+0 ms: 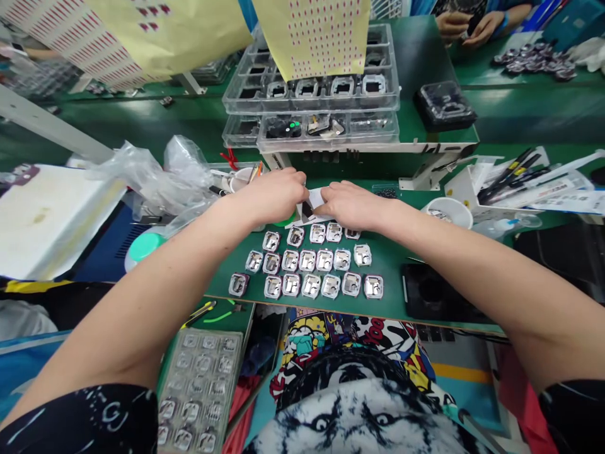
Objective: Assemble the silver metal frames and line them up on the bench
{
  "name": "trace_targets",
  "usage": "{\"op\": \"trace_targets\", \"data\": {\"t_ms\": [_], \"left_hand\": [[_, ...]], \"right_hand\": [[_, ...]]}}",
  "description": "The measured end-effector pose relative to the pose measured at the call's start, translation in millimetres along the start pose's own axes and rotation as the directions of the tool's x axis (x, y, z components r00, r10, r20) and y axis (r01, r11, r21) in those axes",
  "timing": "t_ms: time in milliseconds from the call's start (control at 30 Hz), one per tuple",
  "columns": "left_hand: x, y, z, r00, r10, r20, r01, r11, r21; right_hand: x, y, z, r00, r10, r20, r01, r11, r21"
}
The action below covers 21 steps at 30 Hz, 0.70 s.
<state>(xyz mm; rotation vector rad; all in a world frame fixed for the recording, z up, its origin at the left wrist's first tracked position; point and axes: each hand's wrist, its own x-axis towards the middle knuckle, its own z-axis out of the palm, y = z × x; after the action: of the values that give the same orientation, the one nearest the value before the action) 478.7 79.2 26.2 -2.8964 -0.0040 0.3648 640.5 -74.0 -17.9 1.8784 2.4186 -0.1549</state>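
My left hand (280, 194) and my right hand (348, 205) are close together over the bench, fingers bent inward. Between them is a white sheet (316, 197) with a dark patch, gripped by the fingers of both hands; its details are partly hidden. Just in front of my hands, several small square watch-case-like frames (307, 260) lie in rough rows on the green bench top (253, 236). Each has a pale rim and silvery parts inside. A frame at the end of the back row is partly covered by my right hand.
Clear trays (309, 104) of parts stand on a raised shelf ahead. Left are plastic bags (151, 180) and a green-capped bottle (145, 247); right, a white cup (449, 213) and a dark phone-like slab (439, 291). Below left sits another tray (201, 384). Another person's hands (472, 28) work across the bench.
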Motion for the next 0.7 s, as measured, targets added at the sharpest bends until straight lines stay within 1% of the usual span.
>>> {"op": "trace_targets", "data": {"t_ms": [133, 233, 333, 433, 600, 700], "left_hand": [[0, 1, -0.3, 1.0, -0.023, 0.004, 0.023, 0.999, -0.029], [0, 1, -1.4, 1.0, -0.017, 0.007, 0.017, 1.0, -0.009], [0, 0, -2.0, 1.0, -0.003, 0.009, 0.003, 1.0, 0.012], [0, 0, -2.7, 1.0, -0.007, 0.013, 0.007, 1.0, 0.026], [-1, -1, -2.6, 0.999, -0.037, 0.029, 0.036, 0.999, 0.02], [-1, -1, -3.2, 0.998, -0.054, 0.017, 0.053, 0.999, 0.009]], "right_hand": [[5, 3, 2, 0.99, 0.112, -0.079, -0.112, 0.994, 0.011], [18, -5, 5, 0.969, 0.222, -0.108, -0.213, 0.973, 0.088], [34, -18, 8, 0.949, 0.303, -0.083, -0.287, 0.944, 0.166], [46, -26, 7, 0.933, 0.357, -0.041, -0.344, 0.92, 0.189], [54, -31, -1, 0.914, 0.405, 0.008, -0.4, 0.899, 0.177], [56, -32, -4, 0.895, 0.446, 0.023, -0.443, 0.879, 0.177]]}}
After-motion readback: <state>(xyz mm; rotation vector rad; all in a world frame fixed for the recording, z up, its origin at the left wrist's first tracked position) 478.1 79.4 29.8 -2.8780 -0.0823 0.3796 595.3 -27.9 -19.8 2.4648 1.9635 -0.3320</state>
